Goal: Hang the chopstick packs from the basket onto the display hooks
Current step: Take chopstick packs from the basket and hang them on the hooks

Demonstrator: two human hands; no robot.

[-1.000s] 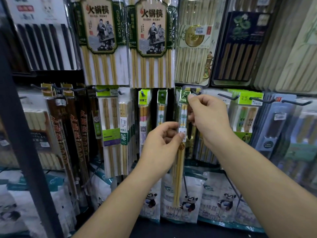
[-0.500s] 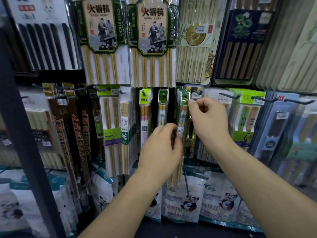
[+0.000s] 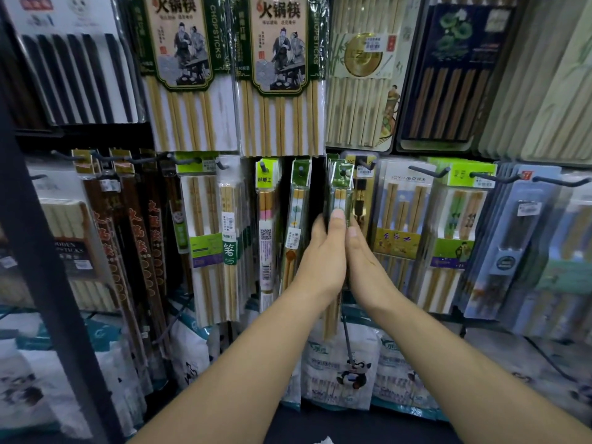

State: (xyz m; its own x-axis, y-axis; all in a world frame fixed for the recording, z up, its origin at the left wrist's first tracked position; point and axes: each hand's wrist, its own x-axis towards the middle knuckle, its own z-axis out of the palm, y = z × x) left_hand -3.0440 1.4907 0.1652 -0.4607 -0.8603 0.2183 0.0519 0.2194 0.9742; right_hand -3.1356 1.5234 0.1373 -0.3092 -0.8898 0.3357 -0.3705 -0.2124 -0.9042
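I saw the slim chopstick pack (image 3: pixel 340 190), pale sticks under a green header, hanging on its display hook (image 3: pixel 344 170) at frame centre. Panda bags (image 3: pixel 349 370) sat below it and a dark pack (image 3: pixel 360 193) just to its right. My left hand (image 3: pixel 323 251) gripped its middle with the thumb in front, and my right hand (image 3: pixel 365 261) pressed flat beside it.

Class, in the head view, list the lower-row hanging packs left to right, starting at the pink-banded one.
Narrow lime-topped pink-banded chopstick pack, narrow dark-green-topped pack with white barcode sticker, dark-green-topped pack in the left hand, wide clear JOY-HE pack, lime-topped pack of green-patterned chopsticks.
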